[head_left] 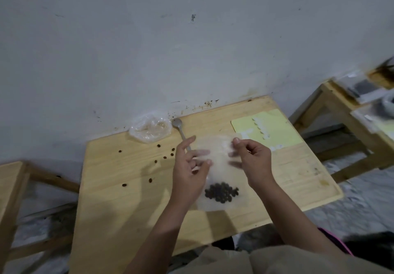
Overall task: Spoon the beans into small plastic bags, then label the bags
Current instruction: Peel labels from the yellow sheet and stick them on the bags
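Both hands, left (189,167) and right (252,163), pinch a clear bag (219,167) with dark beans (221,191) at its bottom; an emptied bag (150,130) sits on the desk (128,209).

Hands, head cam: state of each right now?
Left hand: grips the left edge of the plastic bag.
Right hand: pinches the bag's right top edge.

Both forearms are bare from wrist to elbow, with no sleeve, watch, ring or band showing on either. The left hand (189,171) and the right hand (253,163) have short, plain nails. At the near edge, the person's lap is covered in a khaki-beige cloth (245,261), loosely folded, with a seam or crease running down between the two legs.
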`<action>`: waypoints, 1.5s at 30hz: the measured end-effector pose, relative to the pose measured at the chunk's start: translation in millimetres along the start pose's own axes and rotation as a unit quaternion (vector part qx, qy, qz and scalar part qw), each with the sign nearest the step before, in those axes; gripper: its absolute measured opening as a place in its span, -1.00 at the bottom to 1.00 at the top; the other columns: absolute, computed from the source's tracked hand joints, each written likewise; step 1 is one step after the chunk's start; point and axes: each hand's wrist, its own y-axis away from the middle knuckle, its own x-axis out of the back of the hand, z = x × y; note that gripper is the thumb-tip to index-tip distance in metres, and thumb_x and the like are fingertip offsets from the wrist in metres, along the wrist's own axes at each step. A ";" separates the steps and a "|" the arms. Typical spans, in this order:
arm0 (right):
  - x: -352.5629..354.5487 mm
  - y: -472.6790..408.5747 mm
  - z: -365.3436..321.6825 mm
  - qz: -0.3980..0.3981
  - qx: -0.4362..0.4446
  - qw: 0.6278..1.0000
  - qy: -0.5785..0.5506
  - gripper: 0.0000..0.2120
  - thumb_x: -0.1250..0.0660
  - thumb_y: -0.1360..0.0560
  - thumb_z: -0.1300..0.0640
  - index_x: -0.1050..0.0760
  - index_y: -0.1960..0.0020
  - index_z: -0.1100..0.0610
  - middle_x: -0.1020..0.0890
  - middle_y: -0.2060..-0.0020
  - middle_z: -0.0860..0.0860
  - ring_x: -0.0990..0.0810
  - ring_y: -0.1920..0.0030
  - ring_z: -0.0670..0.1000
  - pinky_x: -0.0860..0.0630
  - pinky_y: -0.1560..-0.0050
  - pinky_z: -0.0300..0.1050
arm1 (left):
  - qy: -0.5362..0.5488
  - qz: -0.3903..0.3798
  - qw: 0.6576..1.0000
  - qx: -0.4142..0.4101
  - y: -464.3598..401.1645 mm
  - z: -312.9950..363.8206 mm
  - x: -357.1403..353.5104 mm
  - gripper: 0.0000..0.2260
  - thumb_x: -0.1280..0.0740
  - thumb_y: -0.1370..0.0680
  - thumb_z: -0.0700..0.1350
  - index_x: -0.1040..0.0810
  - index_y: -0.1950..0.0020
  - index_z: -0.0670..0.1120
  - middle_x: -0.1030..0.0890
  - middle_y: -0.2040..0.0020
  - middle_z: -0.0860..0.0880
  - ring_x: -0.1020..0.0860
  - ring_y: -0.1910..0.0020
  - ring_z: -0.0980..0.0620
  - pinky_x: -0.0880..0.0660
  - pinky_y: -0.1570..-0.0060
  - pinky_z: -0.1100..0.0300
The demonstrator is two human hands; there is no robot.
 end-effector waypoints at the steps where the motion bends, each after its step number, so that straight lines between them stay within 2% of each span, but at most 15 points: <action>1: 4.6 -3.8 0.1 0.003 -0.003 1.000 0.004 -0.83 -0.34 -0.51 0.19 -0.58 0.21 0.26 -0.62 0.27 0.08 -0.61 0.40 -0.09 -0.62 0.36 -0.10 | -0.015 -0.014 1.000 -0.004 -3.0 -2.2 -5.9 -0.54 -0.38 -0.47 -0.35 -0.46 -0.21 0.12 -0.65 -0.01 -0.04 -0.64 0.07 0.00 -0.59 0.11 0.12; 4: 18.9 -19.2 2.6 0.005 -0.012 1.000 0.014 -0.80 -0.34 -0.52 0.16 -0.57 0.21 0.27 -0.62 0.27 0.08 -0.62 0.37 -0.09 -0.61 0.34 -0.13 | -0.029 -0.023 0.999 0.019 -12.5 -8.7 -24.2 -0.62 -0.38 -0.47 -0.36 -0.54 -0.12 0.08 -0.63 -0.07 0.04 -0.61 -0.05 0.08 -0.58 -0.02 0.14; 8: 42.3 -64.5 13.2 0.034 -0.035 0.998 0.048 -0.78 -0.34 -0.52 0.09 -0.58 0.21 0.22 -0.65 0.26 0.06 -0.65 0.24 -0.03 -0.61 0.23 -0.09 | -0.010 0.005 0.999 0.047 -26.1 -15.4 -41.0 -0.62 -0.35 -0.49 -0.37 -0.51 -0.17 0.04 -0.60 -0.07 0.12 -0.61 0.12 0.17 -0.60 0.11 0.20; 12: 68.9 -138.9 28.3 0.086 -0.003 0.977 0.195 -0.85 -0.35 -0.50 0.11 -0.57 0.22 0.11 -0.65 0.27 0.05 -0.63 0.16 0.05 -0.58 0.00 0.03 | 0.004 0.029 0.998 0.055 -44.8 -23.0 -44.8 -0.62 -0.34 -0.50 -0.38 -0.50 -0.24 -0.03 -0.60 -0.05 0.18 -0.60 0.06 0.23 -0.57 0.13 0.28; 16: 83.5 -208.9 38.6 0.093 0.018 0.936 0.340 -0.82 -0.33 -0.51 0.15 -0.60 -0.02 0.23 -0.67 0.10 0.11 -0.61 0.00 0.12 -0.43 -0.01 -0.19 | 0.004 0.035 0.997 0.071 -67.8 -31.7 -51.1 -0.60 -0.35 -0.49 -0.36 -0.50 -0.22 0.04 -0.60 -0.12 0.11 -0.58 -0.08 0.13 -0.59 0.06 0.21; 19: 90.8 -245.4 52.3 0.059 0.003 0.905 0.422 -0.74 -0.30 -0.51 0.20 -0.57 -0.16 0.25 -0.64 -0.06 0.18 -0.58 -0.11 0.18 -0.44 -0.05 -0.15 | 0.001 0.030 0.996 0.087 -85.4 -37.6 -55.9 -0.59 -0.36 -0.49 -0.34 -0.50 -0.21 0.10 -0.60 -0.16 0.08 -0.54 -0.19 0.01 -0.58 -0.05 0.04; 22: 95.4 -267.5 70.2 0.006 -0.004 0.872 0.490 -0.78 -0.28 -0.48 0.20 -0.62 -0.06 0.22 -0.64 0.02 0.23 -0.60 0.03 0.22 -0.40 0.18 -0.17 | -0.008 0.027 0.995 0.093 -99.7 -41.5 -60.6 -0.60 -0.36 -0.49 -0.34 -0.51 -0.18 0.12 -0.59 -0.18 0.10 -0.51 -0.25 -0.05 -0.55 -0.13 -0.05; 24: 96.7 -275.1 79.2 -0.003 0.002 0.852 0.524 -0.80 -0.29 -0.46 0.15 -0.65 0.03 0.16 -0.63 0.10 0.21 -0.60 0.17 0.19 -0.37 0.26 -0.18 | -0.003 0.020 0.995 0.102 -105.8 -42.4 -64.0 -0.60 -0.35 -0.49 -0.34 -0.50 -0.18 0.09 -0.59 -0.18 0.10 -0.52 -0.24 -0.03 -0.57 -0.08 0.03; 26: 95.5 -277.9 82.9 0.005 0.012 0.841 0.540 -0.83 -0.32 -0.45 0.11 -0.66 0.07 0.12 -0.62 0.13 0.17 -0.59 0.20 0.18 -0.38 0.28 -0.18 | 0.003 0.012 0.994 0.109 -109.7 -44.4 -67.1 -0.61 -0.34 -0.49 -0.35 -0.49 -0.19 0.07 -0.59 -0.18 0.06 -0.52 -0.23 -0.04 -0.59 0.00 0.15; 32: 87.5 -278.1 78.0 0.027 0.003 0.834 0.552 -0.83 -0.26 -0.48 0.18 -0.64 0.06 0.14 -0.63 0.09 0.15 -0.59 0.12 0.21 -0.50 0.19 -0.05 | 0.006 0.009 0.992 0.123 -112.1 -51.9 -72.6 -0.60 -0.34 -0.48 -0.38 -0.50 -0.17 0.06 -0.58 -0.19 0.01 -0.56 -0.15 -0.10 -0.58 0.11 0.23; 34: 85.8 -273.1 70.8 0.029 -0.003 0.847 0.531 -0.83 -0.25 -0.49 0.21 -0.61 0.06 0.19 -0.63 0.14 0.14 -0.58 0.14 0.18 -0.43 0.22 -0.10 | 0.011 0.012 0.992 0.127 -110.6 -50.9 -71.6 -0.60 -0.34 -0.48 -0.38 -0.49 -0.18 0.06 -0.58 -0.19 0.00 -0.56 -0.16 -0.09 -0.59 0.05 0.17; 37: 79.6 -254.1 47.8 0.044 0.015 0.891 0.452 -0.87 -0.26 -0.52 0.18 -0.55 0.06 0.22 -0.58 0.21 0.04 -0.51 0.19 0.03 -0.36 0.19 -0.18 | 0.008 0.026 0.991 0.129 -109.3 -48.3 -67.5 -0.59 -0.35 -0.48 -0.36 -0.50 -0.18 0.08 -0.59 -0.19 0.01 -0.56 -0.18 0.02 -0.54 -0.14 0.01; 40: 63.0 -216.8 16.1 0.021 0.041 0.953 0.299 -0.91 -0.33 -0.47 0.22 -0.54 0.19 0.21 -0.61 0.29 0.06 -0.52 0.31 -0.07 -0.44 0.25 -0.18 | -0.006 0.037 0.992 0.118 -108.7 -44.2 -64.0 -0.58 -0.37 -0.49 -0.33 -0.52 -0.18 0.15 -0.64 -0.08 0.06 -0.60 -0.01 0.04 -0.55 -0.09 0.11; 42: 49.6 -184.6 -3.0 -0.027 0.067 0.973 0.219 -0.89 -0.41 -0.43 0.24 -0.54 0.26 0.21 -0.61 0.33 0.10 -0.53 0.36 -0.10 -0.47 0.31 -0.23 | -0.009 0.040 0.992 0.117 -107.7 -40.7 -63.8 -0.58 -0.36 -0.49 -0.32 -0.52 -0.18 0.17 -0.65 0.04 0.15 -0.58 0.11 0.01 -0.56 -0.01 0.19; 45: 30.5 -145.5 -16.4 -0.087 0.090 0.978 0.166 -0.83 -0.52 -0.36 0.21 -0.54 0.31 0.17 -0.60 0.36 0.12 -0.55 0.33 0.01 -0.52 0.27 -0.14 | -0.011 0.046 0.992 0.115 -106.6 -35.1 -64.7 -0.57 -0.34 -0.50 -0.33 -0.54 -0.15 0.19 -0.61 -0.17 0.11 -0.59 -0.10 0.01 -0.52 -0.17 0.00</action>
